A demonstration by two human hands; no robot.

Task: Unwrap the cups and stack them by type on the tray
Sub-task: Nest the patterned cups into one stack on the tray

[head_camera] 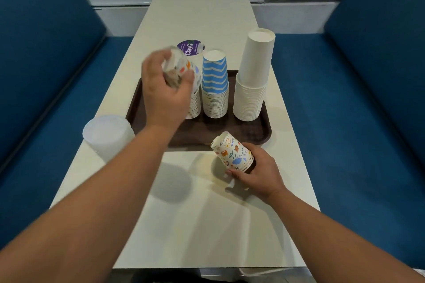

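Head view: nearest, my right hand (257, 171) holds a few patterned cups (233, 153) tilted just above the table (207, 225). Farther on, my left hand (165, 89) grips a blurred cup (181, 70) over the tray (207, 128), where patterned, blue (215, 85) and white stacks (251, 80) stand.

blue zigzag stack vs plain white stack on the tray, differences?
The blue zigzag stack is patterned blue and white; the plain white stack carries no print. The white stack stands taller, with wider cups. It stands at the right; the zigzag stack stands mid-tray. Both stand upside down on the brown tray.
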